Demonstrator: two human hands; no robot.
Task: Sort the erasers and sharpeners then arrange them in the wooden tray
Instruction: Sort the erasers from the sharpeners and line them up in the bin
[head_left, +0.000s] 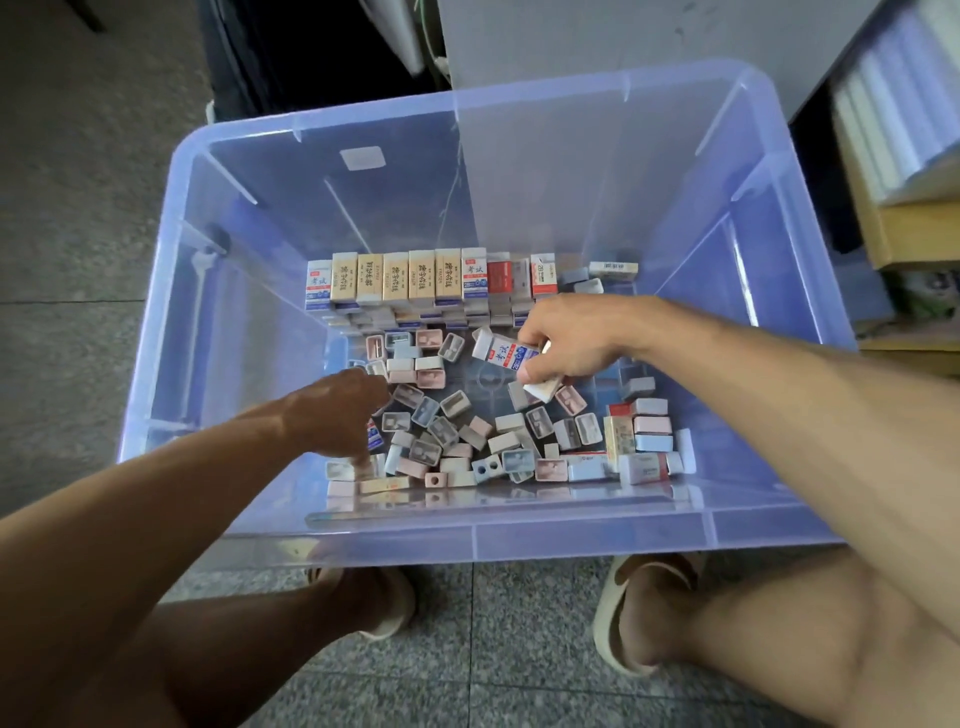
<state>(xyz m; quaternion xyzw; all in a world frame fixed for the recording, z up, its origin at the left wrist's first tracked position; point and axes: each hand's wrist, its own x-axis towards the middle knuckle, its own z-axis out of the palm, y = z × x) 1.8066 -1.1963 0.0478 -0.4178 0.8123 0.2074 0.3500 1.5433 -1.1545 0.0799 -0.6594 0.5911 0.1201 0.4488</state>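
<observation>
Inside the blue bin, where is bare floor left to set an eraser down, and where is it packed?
Bare bin floor shows mid-bin, between the stacked eraser row at the far wall and the loose sharpener pile, just left of the right hand. A smaller patch lies right of that hand. The near half is crowded, where the left hand reaches.

Translucent blue bin (727, 525); pink, blue, grey sharpeners (457, 436).

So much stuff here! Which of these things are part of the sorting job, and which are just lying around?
Part of the job:
- white and blue eraser, gripped by the right hand
- row of boxed erasers standing along the far wall
- loose pile of sharpeners
- left hand reaching into the pile
- clear plastic bin holding it all

Just lying about:
- stacked boards at the right
- slippers on the person's feet
</observation>
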